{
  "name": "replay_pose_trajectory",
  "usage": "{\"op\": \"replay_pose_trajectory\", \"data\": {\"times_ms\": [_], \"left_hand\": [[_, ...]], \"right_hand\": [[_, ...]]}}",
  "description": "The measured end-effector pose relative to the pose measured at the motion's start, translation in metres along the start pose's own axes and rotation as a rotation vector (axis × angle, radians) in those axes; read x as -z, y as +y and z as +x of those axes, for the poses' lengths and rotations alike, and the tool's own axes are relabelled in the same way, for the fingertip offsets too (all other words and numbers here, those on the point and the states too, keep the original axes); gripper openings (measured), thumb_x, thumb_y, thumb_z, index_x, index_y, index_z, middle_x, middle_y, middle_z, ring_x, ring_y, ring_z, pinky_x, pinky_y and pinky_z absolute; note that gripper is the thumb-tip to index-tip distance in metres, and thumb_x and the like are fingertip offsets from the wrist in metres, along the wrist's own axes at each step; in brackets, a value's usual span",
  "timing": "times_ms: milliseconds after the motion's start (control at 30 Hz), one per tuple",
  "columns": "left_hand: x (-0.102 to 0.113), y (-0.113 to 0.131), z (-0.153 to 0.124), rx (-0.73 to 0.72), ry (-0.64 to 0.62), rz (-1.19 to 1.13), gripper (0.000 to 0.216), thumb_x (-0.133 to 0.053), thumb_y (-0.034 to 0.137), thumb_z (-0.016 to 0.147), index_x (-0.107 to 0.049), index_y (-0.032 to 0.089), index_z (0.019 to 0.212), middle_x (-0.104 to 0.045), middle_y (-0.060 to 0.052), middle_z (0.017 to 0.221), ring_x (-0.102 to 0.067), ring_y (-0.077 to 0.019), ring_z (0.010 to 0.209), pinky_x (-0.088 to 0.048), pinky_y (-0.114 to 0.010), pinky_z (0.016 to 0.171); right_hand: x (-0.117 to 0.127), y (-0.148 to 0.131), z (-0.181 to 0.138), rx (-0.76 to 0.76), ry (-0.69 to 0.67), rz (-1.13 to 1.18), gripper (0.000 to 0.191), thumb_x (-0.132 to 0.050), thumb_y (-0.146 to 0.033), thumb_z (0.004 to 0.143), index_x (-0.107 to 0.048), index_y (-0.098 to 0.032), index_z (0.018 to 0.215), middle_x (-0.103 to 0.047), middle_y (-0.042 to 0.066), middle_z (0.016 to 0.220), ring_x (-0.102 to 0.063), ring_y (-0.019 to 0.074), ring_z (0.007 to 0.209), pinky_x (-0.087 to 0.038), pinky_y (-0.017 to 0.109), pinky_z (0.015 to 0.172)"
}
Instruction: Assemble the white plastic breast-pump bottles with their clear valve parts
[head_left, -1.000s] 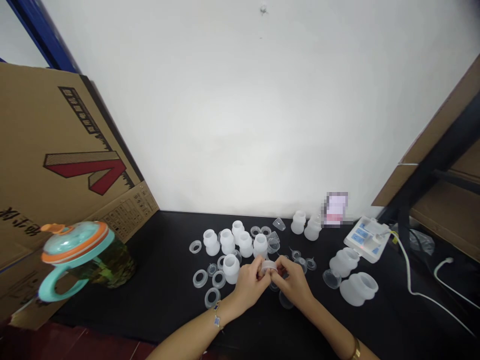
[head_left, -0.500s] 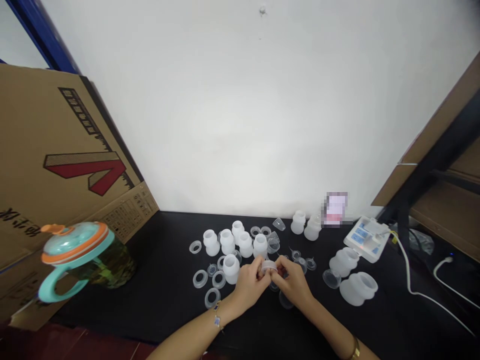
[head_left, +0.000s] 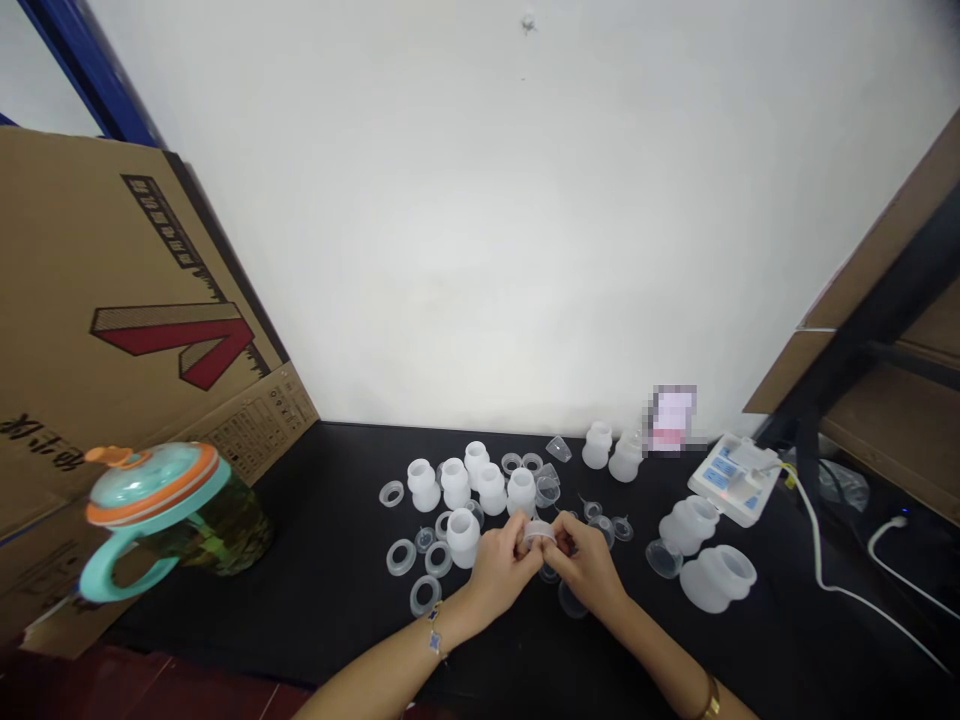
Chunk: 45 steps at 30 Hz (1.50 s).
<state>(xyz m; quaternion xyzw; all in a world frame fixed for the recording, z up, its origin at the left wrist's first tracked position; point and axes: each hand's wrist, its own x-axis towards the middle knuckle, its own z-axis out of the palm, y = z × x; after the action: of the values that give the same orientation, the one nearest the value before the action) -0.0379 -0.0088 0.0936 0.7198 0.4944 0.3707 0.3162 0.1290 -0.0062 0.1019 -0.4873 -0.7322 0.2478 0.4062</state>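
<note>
My left hand (head_left: 501,570) and my right hand (head_left: 586,568) meet over the black table (head_left: 337,590), fingers pinched together on one small translucent white plastic ring part (head_left: 538,533). Just behind them stand several white silicone bottle-shaped pieces (head_left: 480,482). Flat translucent rings (head_left: 400,556) lie to the left of my left hand. Small clear valve-like pieces (head_left: 609,525) lie right of the held part.
A teal and orange lidded mug (head_left: 161,510) stands at the left, before a leaning cardboard box (head_left: 112,330). At the right are larger white silicone pieces (head_left: 718,576), a white control unit (head_left: 735,476) with white cables (head_left: 832,585), and a dark shelf frame (head_left: 862,340).
</note>
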Motion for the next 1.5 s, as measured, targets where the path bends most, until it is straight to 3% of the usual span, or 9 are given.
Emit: {"op": "replay_pose_trajectory", "data": {"times_ms": [900, 1100, 1333, 1500], "left_hand": [[-0.0001, 0.0034, 0.0022, 0.021, 0.016, -0.009, 0.021, -0.054, 0.026, 0.085, -0.039, 0.023, 0.071, -0.036, 0.009, 0.054, -0.038, -0.0109, 0.049, -0.023, -0.024, 0.052], [0.0001, 0.0041, 0.0027, 0.005, 0.036, -0.022, 0.023, -0.055, 0.026, 0.086, -0.038, 0.023, 0.070, -0.036, 0.009, 0.054, -0.038, -0.0109, 0.050, -0.024, -0.024, 0.052], [0.0002, 0.0015, 0.0027, 0.003, 0.061, -0.038, 0.022, -0.055, 0.025, 0.085, -0.040, 0.022, 0.070, -0.036, 0.009, 0.054, -0.038, -0.0106, 0.049, -0.025, -0.023, 0.052], [0.0014, 0.0024, 0.0028, -0.023, 0.065, -0.019, 0.023, -0.056, 0.024, 0.085, -0.040, 0.022, 0.069, -0.037, 0.009, 0.054, -0.038, -0.0105, 0.048, -0.025, -0.024, 0.052]], "right_hand": [[0.0009, -0.0007, 0.0011, -0.014, 0.000, -0.010, 0.022, -0.055, -0.027, 0.081, -0.042, -0.024, 0.063, -0.037, -0.008, 0.053, -0.040, 0.0120, 0.048, -0.028, 0.024, 0.050], [0.0015, -0.0009, -0.0007, 0.000, -0.010, -0.019, 0.022, -0.054, -0.027, 0.086, -0.047, -0.022, 0.066, -0.045, -0.006, 0.057, -0.046, 0.0131, 0.052, -0.032, 0.024, 0.052], [0.0012, -0.0036, -0.0035, 0.053, -0.011, 0.007, 0.016, -0.051, -0.028, 0.093, -0.063, -0.021, 0.084, -0.065, 0.001, 0.071, -0.061, 0.0169, 0.063, -0.046, 0.026, 0.060], [-0.0008, -0.0004, -0.0063, 0.064, 0.054, 0.017, 0.023, -0.056, -0.028, 0.092, -0.061, -0.021, 0.113, -0.069, 0.001, 0.081, -0.064, 0.0173, 0.063, -0.050, 0.026, 0.060]]}}
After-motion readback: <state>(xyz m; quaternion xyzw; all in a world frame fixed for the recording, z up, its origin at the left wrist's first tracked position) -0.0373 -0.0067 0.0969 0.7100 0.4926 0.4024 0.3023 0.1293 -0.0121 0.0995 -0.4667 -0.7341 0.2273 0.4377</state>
